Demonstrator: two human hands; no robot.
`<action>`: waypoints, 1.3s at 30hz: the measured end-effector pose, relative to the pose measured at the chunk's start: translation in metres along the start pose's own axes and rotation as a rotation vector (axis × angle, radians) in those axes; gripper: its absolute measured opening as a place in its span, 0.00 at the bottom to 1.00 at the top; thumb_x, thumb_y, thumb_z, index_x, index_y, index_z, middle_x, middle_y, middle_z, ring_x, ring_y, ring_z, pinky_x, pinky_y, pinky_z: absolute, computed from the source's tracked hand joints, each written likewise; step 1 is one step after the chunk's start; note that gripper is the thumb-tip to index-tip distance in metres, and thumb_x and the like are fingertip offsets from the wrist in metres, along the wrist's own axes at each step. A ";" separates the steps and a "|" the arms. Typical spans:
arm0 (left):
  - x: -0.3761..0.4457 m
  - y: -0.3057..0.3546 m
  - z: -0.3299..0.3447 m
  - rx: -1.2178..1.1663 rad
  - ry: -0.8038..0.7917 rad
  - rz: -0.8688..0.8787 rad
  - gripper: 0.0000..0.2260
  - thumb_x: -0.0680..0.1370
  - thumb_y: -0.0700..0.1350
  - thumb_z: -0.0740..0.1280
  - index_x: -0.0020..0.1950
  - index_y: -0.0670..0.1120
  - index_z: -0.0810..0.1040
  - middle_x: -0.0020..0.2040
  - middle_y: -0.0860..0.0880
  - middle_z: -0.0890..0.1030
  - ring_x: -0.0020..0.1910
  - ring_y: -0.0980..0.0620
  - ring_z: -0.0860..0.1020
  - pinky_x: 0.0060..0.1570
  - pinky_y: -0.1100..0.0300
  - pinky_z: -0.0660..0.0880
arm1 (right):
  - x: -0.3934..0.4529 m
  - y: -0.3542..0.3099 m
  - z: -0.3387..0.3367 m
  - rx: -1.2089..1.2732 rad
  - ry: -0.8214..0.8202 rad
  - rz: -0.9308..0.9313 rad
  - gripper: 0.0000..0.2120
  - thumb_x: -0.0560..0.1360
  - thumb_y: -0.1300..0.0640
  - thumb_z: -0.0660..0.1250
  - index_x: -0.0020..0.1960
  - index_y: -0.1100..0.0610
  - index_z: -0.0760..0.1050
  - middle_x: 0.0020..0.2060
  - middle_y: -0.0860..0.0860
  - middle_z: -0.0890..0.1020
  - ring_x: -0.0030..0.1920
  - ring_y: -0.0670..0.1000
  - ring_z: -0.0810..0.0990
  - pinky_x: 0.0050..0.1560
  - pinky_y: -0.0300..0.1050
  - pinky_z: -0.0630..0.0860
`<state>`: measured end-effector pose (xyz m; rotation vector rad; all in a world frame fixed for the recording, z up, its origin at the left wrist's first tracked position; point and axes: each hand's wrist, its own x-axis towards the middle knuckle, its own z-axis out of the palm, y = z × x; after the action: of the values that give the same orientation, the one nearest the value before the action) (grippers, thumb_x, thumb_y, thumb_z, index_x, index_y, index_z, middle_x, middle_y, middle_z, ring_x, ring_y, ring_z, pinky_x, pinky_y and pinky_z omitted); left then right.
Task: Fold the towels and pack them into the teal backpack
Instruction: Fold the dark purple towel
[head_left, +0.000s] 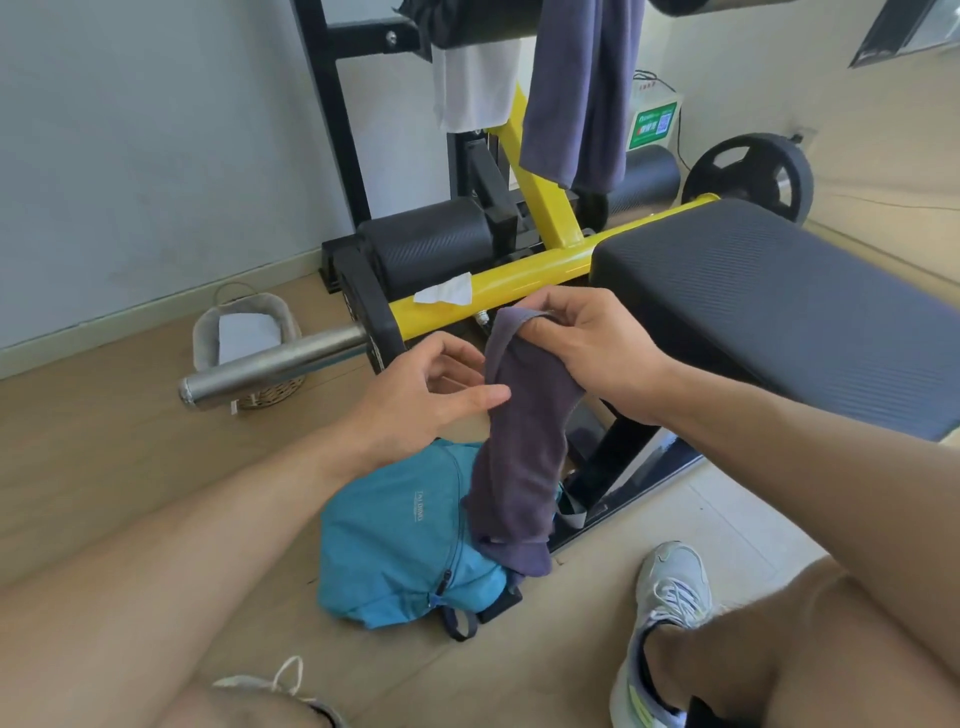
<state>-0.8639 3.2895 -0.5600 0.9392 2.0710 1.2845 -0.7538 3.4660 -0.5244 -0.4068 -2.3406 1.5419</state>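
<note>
A dark purple towel (519, 441) hangs lengthwise in front of me, its lower end draped over the teal backpack (400, 535) that lies on the floor. My right hand (587, 353) pinches the towel's top edge. My left hand (431, 389) is beside the towel on the left, fingers relaxed, thumb touching its edge. Another purple towel (576, 88) and a white towel (472, 88) hang from the exercise machine's upper bar at the back.
A black padded bench (779, 301) with a yellow frame (519, 275) stands to the right. A steel bar (270, 364) sticks out left, over a wicker basket (244, 343). A white tissue (447, 291) lies on the frame. My sneaker (665, 613) is on the floor.
</note>
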 end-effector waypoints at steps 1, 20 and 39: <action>-0.001 0.003 0.001 0.011 0.004 0.020 0.24 0.63 0.66 0.75 0.53 0.55 0.81 0.49 0.55 0.86 0.53 0.51 0.84 0.63 0.44 0.77 | -0.001 -0.001 0.002 -0.004 -0.012 0.007 0.05 0.80 0.59 0.70 0.47 0.56 0.84 0.41 0.49 0.87 0.44 0.46 0.84 0.52 0.51 0.82; -0.001 0.013 -0.010 -0.207 0.111 -0.103 0.03 0.69 0.44 0.67 0.39 0.49 0.73 0.33 0.52 0.75 0.33 0.54 0.72 0.35 0.56 0.68 | 0.001 0.000 -0.006 0.131 0.059 0.195 0.07 0.79 0.55 0.71 0.52 0.60 0.81 0.47 0.54 0.86 0.50 0.53 0.85 0.60 0.56 0.82; 0.007 -0.043 -0.031 0.493 0.196 -0.370 0.10 0.76 0.34 0.62 0.40 0.43 0.80 0.41 0.44 0.79 0.41 0.44 0.74 0.28 0.63 0.64 | -0.007 -0.055 -0.044 0.094 0.978 -0.273 0.09 0.82 0.55 0.64 0.44 0.49 0.69 0.35 0.40 0.71 0.32 0.35 0.69 0.39 0.29 0.67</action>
<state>-0.9028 3.2647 -0.5873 0.5882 2.6292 0.7098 -0.7335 3.4795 -0.4578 -0.6089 -1.4756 0.9755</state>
